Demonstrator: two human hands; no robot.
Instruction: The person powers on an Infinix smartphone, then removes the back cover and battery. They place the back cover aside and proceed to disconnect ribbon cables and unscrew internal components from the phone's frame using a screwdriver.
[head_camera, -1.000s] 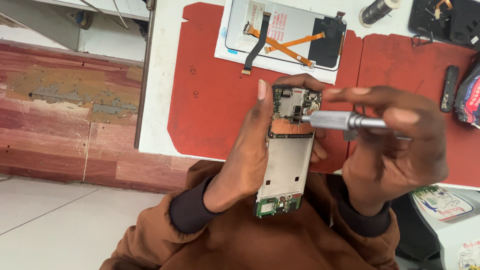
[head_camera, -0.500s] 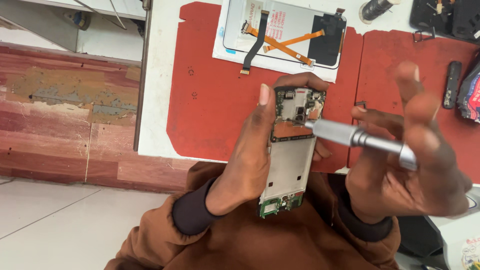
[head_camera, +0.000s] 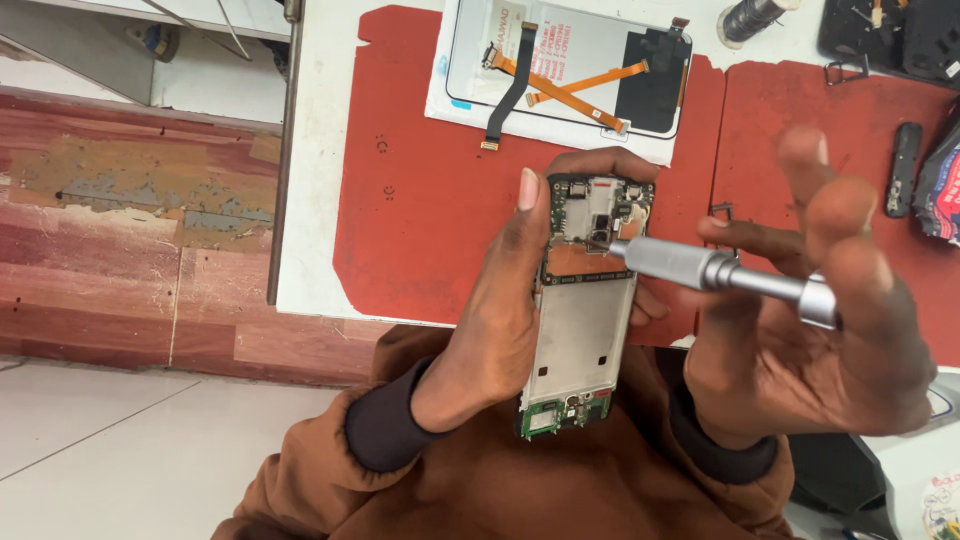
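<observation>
Phone (head_camera: 585, 310), opened and fragile, I clamp by its edges in left hand (head_camera: 500, 300); right hand (head_camera: 800, 330) pinches the screwdriver (head_camera: 720, 272).

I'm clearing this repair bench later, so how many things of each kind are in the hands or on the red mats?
Opened phone, held in the left hand: 1
Silver screwdriver, in the right hand: 1
Display panel with orange flex cables: 1
Red mats: 2
Small black part: 1
Total: 6
</observation>
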